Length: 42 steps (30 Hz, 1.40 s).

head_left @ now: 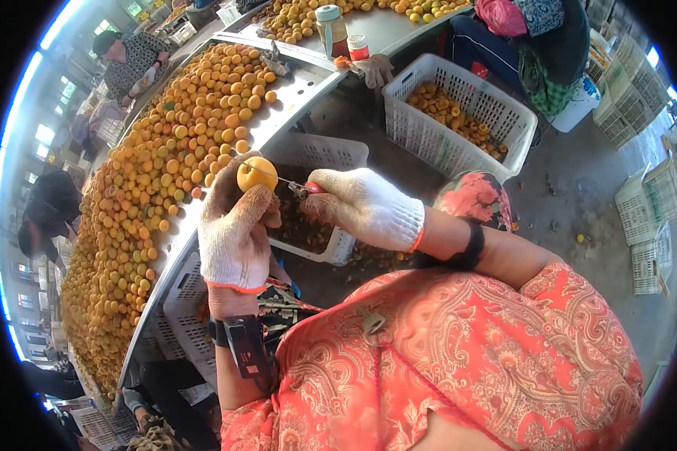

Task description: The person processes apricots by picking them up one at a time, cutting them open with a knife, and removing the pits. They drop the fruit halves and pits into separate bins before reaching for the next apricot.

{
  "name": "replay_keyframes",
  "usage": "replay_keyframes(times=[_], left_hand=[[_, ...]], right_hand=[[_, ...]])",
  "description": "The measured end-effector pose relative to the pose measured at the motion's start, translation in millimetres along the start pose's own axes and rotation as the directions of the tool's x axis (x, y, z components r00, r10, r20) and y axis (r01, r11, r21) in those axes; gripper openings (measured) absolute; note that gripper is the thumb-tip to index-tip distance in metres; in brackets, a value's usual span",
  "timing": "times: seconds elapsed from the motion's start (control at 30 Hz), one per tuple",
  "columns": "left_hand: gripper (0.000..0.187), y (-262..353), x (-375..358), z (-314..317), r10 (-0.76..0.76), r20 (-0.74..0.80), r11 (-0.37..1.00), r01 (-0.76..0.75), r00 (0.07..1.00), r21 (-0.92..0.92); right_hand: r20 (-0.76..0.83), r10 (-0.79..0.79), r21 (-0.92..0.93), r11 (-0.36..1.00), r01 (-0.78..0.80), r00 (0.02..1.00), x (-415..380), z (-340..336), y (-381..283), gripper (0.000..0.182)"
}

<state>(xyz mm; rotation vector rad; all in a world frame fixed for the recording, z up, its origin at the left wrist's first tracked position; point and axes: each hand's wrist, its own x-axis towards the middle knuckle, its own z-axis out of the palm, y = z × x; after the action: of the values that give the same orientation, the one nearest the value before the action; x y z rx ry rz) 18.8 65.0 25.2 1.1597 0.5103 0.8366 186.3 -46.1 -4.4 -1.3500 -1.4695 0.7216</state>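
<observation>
Between the thumb and fingers of my left hand (237, 229) is a whole-looking apricot (256, 174), yellow-orange. A white knit glove with stained fingertips covers that hand. My right hand (365, 209), gloved the same way, is closed round the red handle of a small knife (287, 183). The thin metal blade reaches left across the apricot's upper side. Both hands are raised near the edge of a metal table (286, 101), above a crate (336, 244) whose dark contents are partly hidden by my hands.
A large heap of apricots (165, 150) covers the table on the left. A white crate (459, 113) of cut fruit stands on the floor at upper right. A jar (329, 31) and a red-white cup (358, 47) stand on the table. People sit around; stacked crates (632, 90) are far right.
</observation>
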Motion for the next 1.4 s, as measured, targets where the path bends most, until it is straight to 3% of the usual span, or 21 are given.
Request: replay_keyframes(times=[0.4,0.5,0.57,0.73,0.8,0.87,0.93,1.03,1.1,1.2,1.33,1.4], left_hand=[[0.041,-2,-5,9,0.072,-0.013,0.997,-0.072,0.997,0.002],[0.039,-4,-6,18,0.061,-0.085,0.998,-0.062,0.995,-0.014],[0.037,-4,-7,24,0.082,-0.138,0.993,-0.093,0.987,-0.073],[0.032,-4,-1,20,0.121,-0.019,0.989,-0.122,0.993,-0.080],[0.030,-10,-2,21,0.110,0.029,0.991,-0.108,0.993,-0.080],[0.033,-20,0,25,0.038,-0.052,0.966,-0.050,0.998,-0.252],[0.039,-23,3,24,-0.014,-0.060,0.964,-0.002,0.998,-0.267],[0.037,-26,6,31,-0.074,-0.190,0.965,0.022,0.979,-0.262],[0.036,-25,6,36,0.097,-0.148,0.965,-0.129,0.984,-0.226],[0.034,-30,2,33,0.205,-0.106,0.950,-0.224,0.973,-0.219],[0.035,-34,6,30,0.255,-0.157,0.936,-0.284,0.954,-0.207],[0.033,-41,11,23,0.146,-0.147,0.940,-0.183,0.978,-0.288]], right_hand=[[0.017,0.030,0.073,0.997,-0.031,0.999,-7,-1,-6,0.034],[0.015,0.087,0.035,0.996,-0.088,0.996,-7,4,-3,0.034],[-0.017,0.041,0.034,0.999,-0.041,0.999,-8,9,0,0.033],[-0.018,0.012,0.095,0.995,-0.010,1.000,-9,14,4,0.036],[-0.039,0.029,0.057,0.998,-0.027,0.999,-9,20,11,0.036],[-0.054,0.037,0.015,0.999,-0.036,0.998,-5,24,14,0.035],[-0.141,-0.044,-0.098,0.995,0.030,0.989,-4,27,15,0.027],[-0.177,-0.023,-0.086,0.996,0.008,0.984,-5,27,9,0.028],[-0.184,-0.005,-0.118,0.993,-0.017,0.983,-5,27,8,0.028],[-0.184,0.009,-0.149,0.988,-0.036,0.983,-6,29,9,0.029],[-0.170,0.048,-0.172,0.982,-0.077,0.984,-4,34,9,0.031],[-0.164,0.103,-0.171,0.977,-0.131,0.981,-2,35,8,0.030]])
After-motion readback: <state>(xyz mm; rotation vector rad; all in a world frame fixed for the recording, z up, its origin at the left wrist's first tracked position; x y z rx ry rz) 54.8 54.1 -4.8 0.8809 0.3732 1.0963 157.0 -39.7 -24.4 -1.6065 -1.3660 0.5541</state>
